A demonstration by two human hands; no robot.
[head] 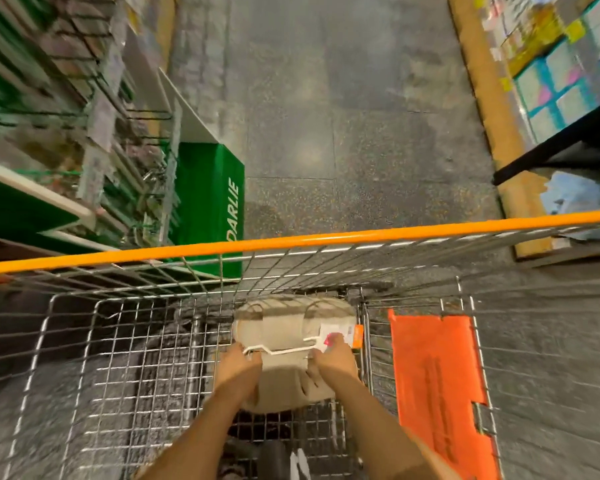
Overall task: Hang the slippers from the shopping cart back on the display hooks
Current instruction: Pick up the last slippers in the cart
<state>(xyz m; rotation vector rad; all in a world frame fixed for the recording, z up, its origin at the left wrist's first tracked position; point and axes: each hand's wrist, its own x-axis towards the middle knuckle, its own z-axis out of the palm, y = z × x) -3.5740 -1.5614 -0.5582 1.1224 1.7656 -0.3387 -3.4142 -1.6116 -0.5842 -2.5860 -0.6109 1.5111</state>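
Both arms reach down into the silver wire shopping cart (118,358). The left hand (238,363) and right hand (335,358) hold the pair of soft beige slippers (284,332), fingers curled round their white plastic hanger (284,350). They sit by the cart's far wall, under the orange rim bar (326,239). A green box (210,202) stands on the floor beyond.
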